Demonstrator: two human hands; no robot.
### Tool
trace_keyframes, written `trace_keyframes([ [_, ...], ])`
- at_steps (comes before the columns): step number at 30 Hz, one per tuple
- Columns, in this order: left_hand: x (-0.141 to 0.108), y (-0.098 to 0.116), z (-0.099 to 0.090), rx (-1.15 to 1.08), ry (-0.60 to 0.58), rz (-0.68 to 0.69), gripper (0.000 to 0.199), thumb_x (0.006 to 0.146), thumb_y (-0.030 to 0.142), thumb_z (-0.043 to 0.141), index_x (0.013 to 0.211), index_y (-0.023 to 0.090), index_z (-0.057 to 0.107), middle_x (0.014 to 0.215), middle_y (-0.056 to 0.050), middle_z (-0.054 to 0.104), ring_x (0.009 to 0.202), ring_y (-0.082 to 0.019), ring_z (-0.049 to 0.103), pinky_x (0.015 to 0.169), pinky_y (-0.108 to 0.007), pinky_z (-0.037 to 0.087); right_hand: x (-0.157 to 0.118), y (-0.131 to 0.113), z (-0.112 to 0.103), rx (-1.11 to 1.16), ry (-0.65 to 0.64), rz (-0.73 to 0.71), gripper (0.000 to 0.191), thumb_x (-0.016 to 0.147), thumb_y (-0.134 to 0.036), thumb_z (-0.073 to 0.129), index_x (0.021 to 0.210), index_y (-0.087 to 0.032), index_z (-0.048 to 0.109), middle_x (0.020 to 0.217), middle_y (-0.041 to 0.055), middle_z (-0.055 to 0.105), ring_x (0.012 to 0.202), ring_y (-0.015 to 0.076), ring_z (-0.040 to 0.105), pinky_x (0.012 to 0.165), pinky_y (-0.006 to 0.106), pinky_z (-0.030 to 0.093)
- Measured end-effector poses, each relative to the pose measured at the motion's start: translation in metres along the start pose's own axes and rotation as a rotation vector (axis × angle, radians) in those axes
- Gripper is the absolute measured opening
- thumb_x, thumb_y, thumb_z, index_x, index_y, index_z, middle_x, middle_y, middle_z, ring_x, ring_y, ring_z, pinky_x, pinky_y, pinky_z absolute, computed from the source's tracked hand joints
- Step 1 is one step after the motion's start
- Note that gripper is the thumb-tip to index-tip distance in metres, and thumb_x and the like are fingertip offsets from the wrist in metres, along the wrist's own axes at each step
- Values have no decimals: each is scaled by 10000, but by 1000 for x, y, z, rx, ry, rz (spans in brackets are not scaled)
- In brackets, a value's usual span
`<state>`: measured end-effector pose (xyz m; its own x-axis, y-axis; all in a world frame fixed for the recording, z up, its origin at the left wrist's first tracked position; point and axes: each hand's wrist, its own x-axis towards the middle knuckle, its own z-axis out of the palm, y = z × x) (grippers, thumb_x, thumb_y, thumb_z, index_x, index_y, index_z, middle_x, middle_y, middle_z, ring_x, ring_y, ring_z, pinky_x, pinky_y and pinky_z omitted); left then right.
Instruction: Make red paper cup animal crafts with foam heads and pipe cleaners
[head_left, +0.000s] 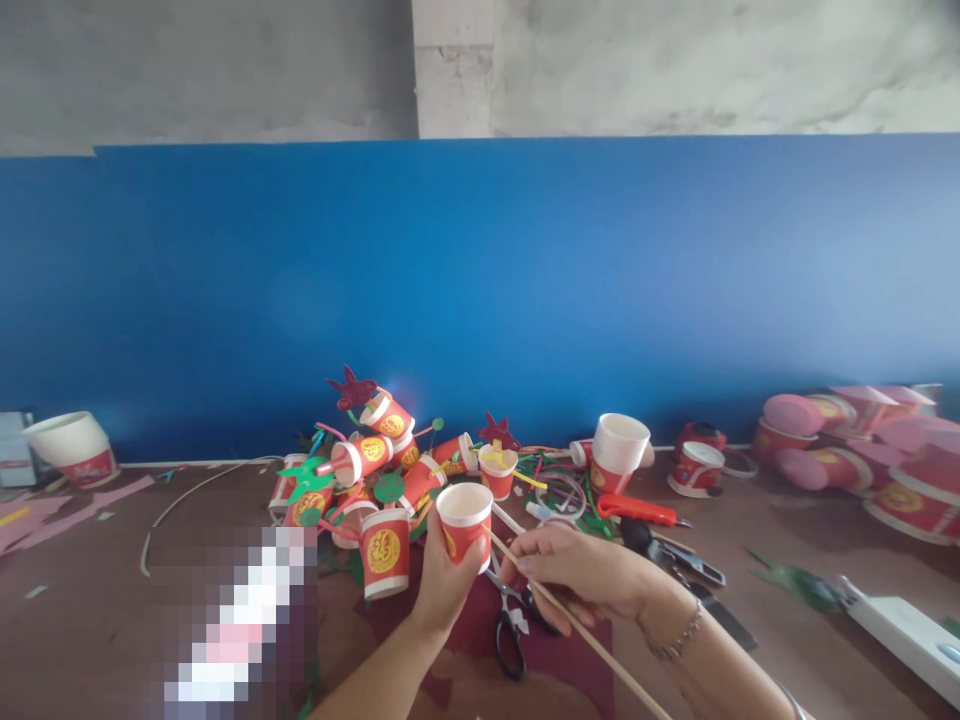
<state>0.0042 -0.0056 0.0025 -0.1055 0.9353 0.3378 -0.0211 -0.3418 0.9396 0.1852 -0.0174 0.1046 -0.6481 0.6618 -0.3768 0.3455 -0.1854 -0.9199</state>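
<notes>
My left hand (442, 580) is wrapped round a red paper cup (464, 508) with a white rim, held upright with its opening up. From the right, my right hand (559, 570) grips a thin wooden stick (592, 640) whose upper end meets the cup's side near the rim. Whether the tip goes into the wall cannot be made out. Below the hands, scissors (511, 640) with black handles lie on dark red sheet material (559, 665). Just left of my left hand is another red cup (385, 553) with a gold emblem.
Piled red cups (365, 458) with green and pink pieces stand behind. Stacked cups (620, 450), a red-orange tool (637, 510) and a white device (904, 630) are to the right. Pink-topped cups (832, 465) lie far right. A blue panel (480, 290) rises behind the table.
</notes>
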Motion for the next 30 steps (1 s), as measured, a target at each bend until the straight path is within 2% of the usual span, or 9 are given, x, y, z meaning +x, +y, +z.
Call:
trace_keyframes([
  [6,-2,4,0,35,33,50,604,750,325,635,1272,172,373,1262,-161,535,1186,-291,508,999,-429,394,-1,3,-4,75,-39,-25,205,852,-250,438,844,-137,609,414,-45,571,258,35,332,269,133,193],
  [13,-3,4,1,79,104,89,598,713,281,655,1251,180,413,1125,-130,593,1067,-282,566,972,-449,417,-3,0,-1,66,5,-12,195,839,-266,454,820,-145,605,420,-39,578,261,35,337,268,133,183],
  [19,-3,4,0,99,136,114,609,708,255,651,1258,187,400,1113,-128,581,1036,-275,569,955,-451,430,-5,-6,2,67,25,-21,197,817,-266,463,811,-139,613,431,-43,567,265,29,319,266,132,191],
  [27,-7,6,4,89,62,111,561,737,260,623,1245,172,402,1145,-141,589,1102,-280,556,976,-449,415,-3,-9,10,-144,187,14,144,842,-265,502,818,-157,594,403,-74,540,275,21,324,287,123,199],
  [30,-8,6,5,69,54,99,559,730,281,641,1234,176,424,1078,-125,626,1092,-279,569,966,-444,423,-1,-9,11,-94,147,-24,178,849,-274,490,814,-147,610,402,-72,529,274,18,290,291,135,179],
])
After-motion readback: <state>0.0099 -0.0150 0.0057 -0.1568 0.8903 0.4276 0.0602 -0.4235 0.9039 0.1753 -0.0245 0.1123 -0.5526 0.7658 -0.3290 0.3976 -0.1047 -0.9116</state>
